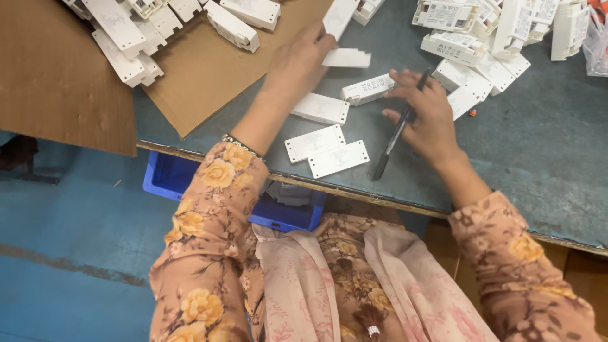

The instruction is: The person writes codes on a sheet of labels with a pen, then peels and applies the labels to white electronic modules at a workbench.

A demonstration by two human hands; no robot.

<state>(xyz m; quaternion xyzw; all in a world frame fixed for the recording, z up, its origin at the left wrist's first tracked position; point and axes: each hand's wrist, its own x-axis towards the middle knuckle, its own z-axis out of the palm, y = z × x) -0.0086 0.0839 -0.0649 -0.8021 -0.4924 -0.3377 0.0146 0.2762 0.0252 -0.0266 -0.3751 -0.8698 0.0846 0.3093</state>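
White plastic boxes lie scattered over the grey bench (538,158), and we are working among them with both hands. Our left hand (297,60) reaches forward and pinches one flat white box (339,16) between thumb and fingers, lifted above the bench near the edge of a cardboard sheet (202,76); the box is blurred, so we cannot be sure how firmly it is gripped. Just beside that hand, another white piece (347,58) lies on the bench. Our right hand (427,117) is closed around a black pen (396,136), which slants down toward the near edge of the bench, tip pointing to us; the fingertips of that hand rest close to a small box (367,88) lying on its side. Between our two arms three flat boxes sit in a loose stack of rows: one (320,108) farther off, then two (315,142) (338,158) near the bench edge, the last two touching or almost so. A pile of the same boxes (133,31) covers the cardboard at the far left, and a second pile (487,31) crowds the far right of the bench. Below the bench edge, a blue crate (171,177) stands on the blue floor (63,240), partly hidden by our flowered sleeve (209,209). A pale scarf (354,285) hangs over our lap.
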